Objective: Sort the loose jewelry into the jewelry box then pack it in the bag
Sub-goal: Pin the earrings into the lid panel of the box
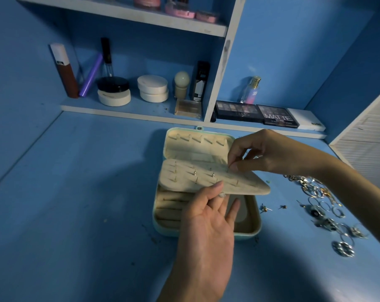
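- Toward the back edge of the table (75,203), right of its middle, we log the jewelry box (154,223), its lid open toward the shelf.
- Beige earring panel (184,182) is lifted clear of the box's lower tray and tilted. Several small studs (213,175) are pushed through it.
- Left hand (206,227): palm up over the tray, thumb on the panel's near edge and forefinger curled beneath it, pinching that edge. The remaining fingers lie straight and spread under the panel.
- Right hand (263,153): thumb and fingertips pressed together at the panel's far right edge, gripping it. Whether a stud sits between them we cannot tell.
- Loose jewelry (315,190) (rings, hoops, chains) lies in a strip along the table's right edge, apart from the box. Two stray studs (264,208) lie between it and the box.
- Shelf (119,110) behind the table carries jars, tubes and two eyeshadow palettes (278,116).
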A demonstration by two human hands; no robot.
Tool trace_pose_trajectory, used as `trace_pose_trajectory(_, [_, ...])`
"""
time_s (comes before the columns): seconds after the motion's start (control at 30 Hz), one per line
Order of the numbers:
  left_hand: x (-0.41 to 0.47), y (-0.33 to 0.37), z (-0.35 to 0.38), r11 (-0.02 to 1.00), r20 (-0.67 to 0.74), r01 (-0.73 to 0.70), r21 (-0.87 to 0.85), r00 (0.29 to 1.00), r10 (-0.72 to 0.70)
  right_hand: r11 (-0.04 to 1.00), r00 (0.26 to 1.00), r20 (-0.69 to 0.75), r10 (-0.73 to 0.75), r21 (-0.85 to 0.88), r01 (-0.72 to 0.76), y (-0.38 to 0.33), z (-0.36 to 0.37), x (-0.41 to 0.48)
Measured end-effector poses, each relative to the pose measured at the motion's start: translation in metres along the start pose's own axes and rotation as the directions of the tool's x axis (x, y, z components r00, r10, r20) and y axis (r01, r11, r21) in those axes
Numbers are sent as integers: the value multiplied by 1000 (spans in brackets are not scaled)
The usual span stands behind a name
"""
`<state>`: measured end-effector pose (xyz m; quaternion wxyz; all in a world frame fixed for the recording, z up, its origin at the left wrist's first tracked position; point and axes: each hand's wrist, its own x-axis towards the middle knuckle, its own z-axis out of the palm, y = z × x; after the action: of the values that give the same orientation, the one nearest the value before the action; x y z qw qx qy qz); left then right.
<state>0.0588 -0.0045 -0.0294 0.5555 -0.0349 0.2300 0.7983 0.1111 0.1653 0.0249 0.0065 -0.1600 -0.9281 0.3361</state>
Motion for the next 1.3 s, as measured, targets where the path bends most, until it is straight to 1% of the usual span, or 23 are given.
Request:
trace_pose_trajectory(0.23, [-1,0,0,1000,2,8,2,1000,-8,998,1000,15,-7,-64,8,-3,1,2])
trace_pose_trajectory(0.5, [-1,1,1,1000,-8,20,-10,1000,-20,1000,999,35,-3,-22,4,-3,-3,2])
trace_pose_trajectory(0.93, [-1,1,1,1000,-15,18,-15,1000,-18,997,998,63,5,-80,0,-6,-5,7])
trace_pose_trajectory(1.3, [-2,1,2,1000,-11,3,1,1000,-3,977,992,118,47,-214,-21,-17,-5,12])
